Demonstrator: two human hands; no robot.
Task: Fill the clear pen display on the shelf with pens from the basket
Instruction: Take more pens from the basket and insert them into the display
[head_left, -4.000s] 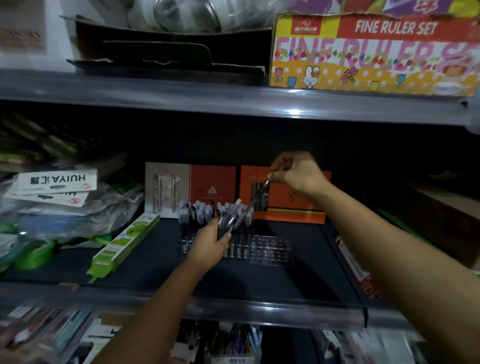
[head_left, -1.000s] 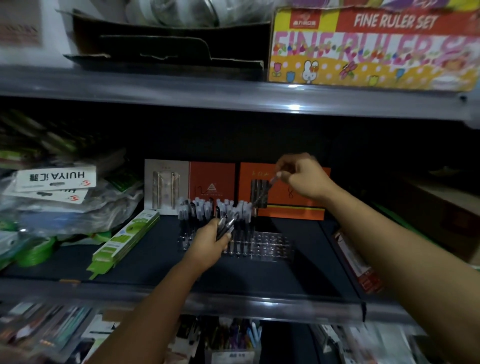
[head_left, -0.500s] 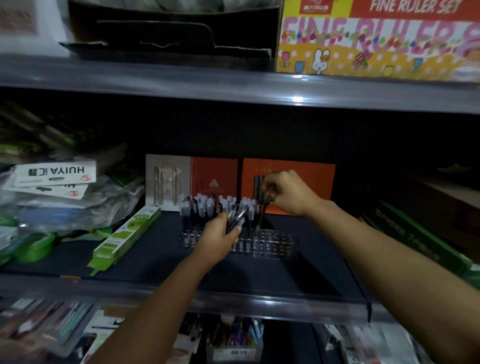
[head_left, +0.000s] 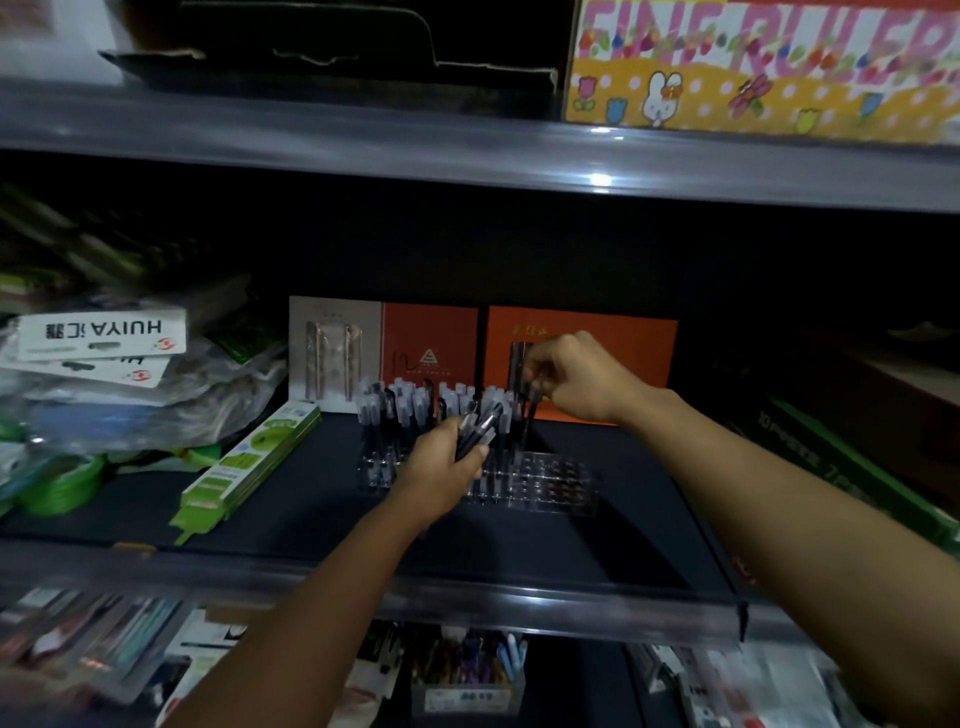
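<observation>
The clear pen display stands on the dark middle shelf. Its left and back holes hold several upright pens with frosted caps, while its right part shows bare holes. My left hand grips a bundle of pens just in front of the display, tips pointing up and right. My right hand pinches a single pen by its top, held upright over the display's middle rows. The basket is out of sight.
Orange and grey gift boxes lean behind the display. A green flat pack lies to its left beside bagged goods. A green carton sits at the right. The shelf above carries a ruler set box.
My right hand came down from above the display and now sets one pen upright into its middle rows. My left hand's bundle holds fewer pens than four seconds ago.
</observation>
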